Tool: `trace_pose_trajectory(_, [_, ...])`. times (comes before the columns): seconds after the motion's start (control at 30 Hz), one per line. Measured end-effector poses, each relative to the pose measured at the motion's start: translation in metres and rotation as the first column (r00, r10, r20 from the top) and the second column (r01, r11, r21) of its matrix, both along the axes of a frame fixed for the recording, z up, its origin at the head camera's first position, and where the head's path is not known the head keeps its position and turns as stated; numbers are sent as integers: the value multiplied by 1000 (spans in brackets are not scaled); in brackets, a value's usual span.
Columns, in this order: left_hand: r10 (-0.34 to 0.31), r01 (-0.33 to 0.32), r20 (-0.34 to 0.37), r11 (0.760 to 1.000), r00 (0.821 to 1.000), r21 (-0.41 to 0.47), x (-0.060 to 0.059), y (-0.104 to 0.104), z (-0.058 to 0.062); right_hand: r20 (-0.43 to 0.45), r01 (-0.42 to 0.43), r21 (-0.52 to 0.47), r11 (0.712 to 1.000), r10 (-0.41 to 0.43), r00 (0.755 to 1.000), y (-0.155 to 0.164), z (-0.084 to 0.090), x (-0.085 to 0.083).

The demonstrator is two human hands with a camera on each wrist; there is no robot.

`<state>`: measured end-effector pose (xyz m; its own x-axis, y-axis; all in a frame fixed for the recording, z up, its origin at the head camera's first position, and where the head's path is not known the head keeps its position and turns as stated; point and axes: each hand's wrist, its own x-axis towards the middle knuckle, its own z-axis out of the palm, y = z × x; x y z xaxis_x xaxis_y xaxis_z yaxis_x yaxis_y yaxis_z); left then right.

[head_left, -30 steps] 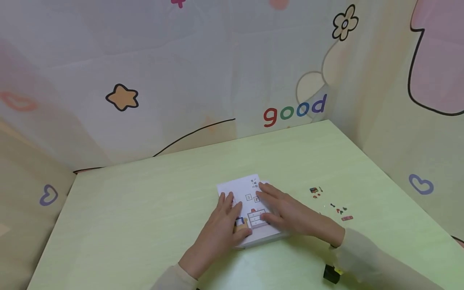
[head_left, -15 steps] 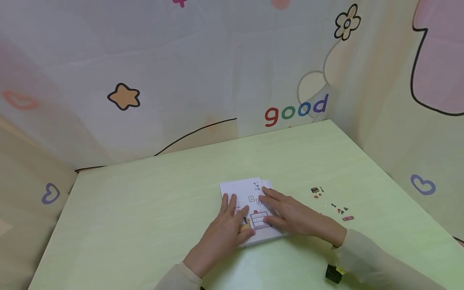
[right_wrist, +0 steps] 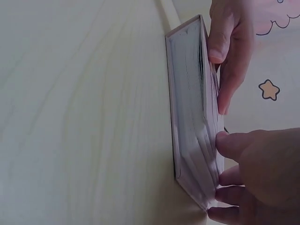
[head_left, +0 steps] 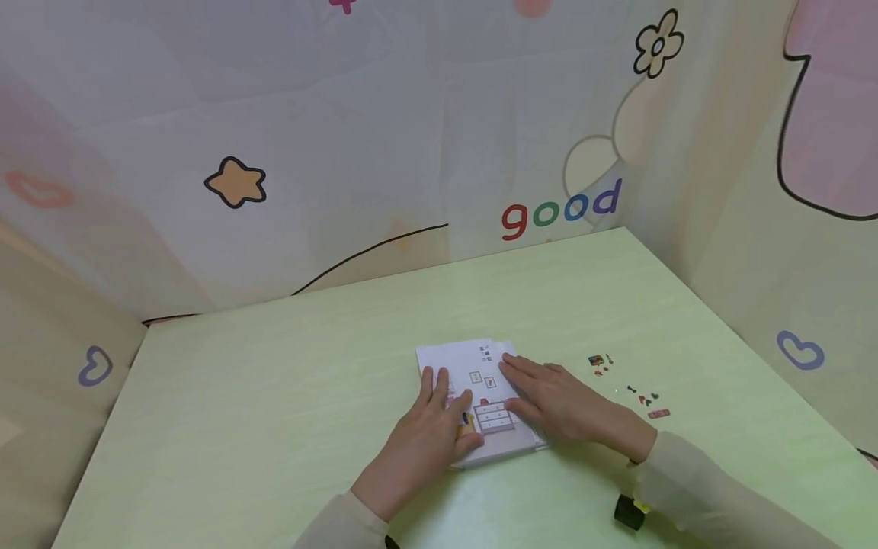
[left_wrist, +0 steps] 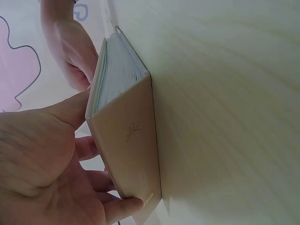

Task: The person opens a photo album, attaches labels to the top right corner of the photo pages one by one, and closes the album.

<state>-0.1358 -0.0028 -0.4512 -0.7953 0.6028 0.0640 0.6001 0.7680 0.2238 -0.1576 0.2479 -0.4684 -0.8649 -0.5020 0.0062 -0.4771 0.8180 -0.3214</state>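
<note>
A thick white book (head_left: 480, 366) lies open on the pale green table (head_left: 274, 396), its top page printed with small diagrams. My left hand (head_left: 428, 431) rests flat on the page's left half, fingers straight, with a small yellow and blue mark by the thumb. On the right half my right hand (head_left: 559, 400) presses flat. The left wrist view shows the book (left_wrist: 126, 140) edge-on, with my left hand (left_wrist: 47, 164) against its top. From the right wrist, the page block (right_wrist: 192, 112) shows, with my right hand (right_wrist: 255, 178) on the top page.
Several tiny dark and red pieces (head_left: 627, 385) lie scattered on the table right of the book. A small black object (head_left: 627, 512) sits by my right sleeve. Patterned cloth walls (head_left: 411, 137) enclose the table at the back and on both sides.
My right hand has slid toward the right edge of the page, uncovering more of the printed diagrams. The left hand has stayed nearly where it was.
</note>
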Motion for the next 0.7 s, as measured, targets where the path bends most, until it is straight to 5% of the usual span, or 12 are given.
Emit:
trace_pose_trajectory(0.33, [6,-7,-34,999,999,-33,2,0,-1,-17,11,15,1000,-11,1000,3,-2,-2])
trace_pose_trajectory(0.53, [65,-70,73,995,995,66,0,-11,4,-53,25,7,1000,-25,998,12,1,-2])
trace_pose_trajectory(0.7, [143,-145,26,983,989,117,-3,-36,17,-110,62,29,998,-58,992,29,7,-4])
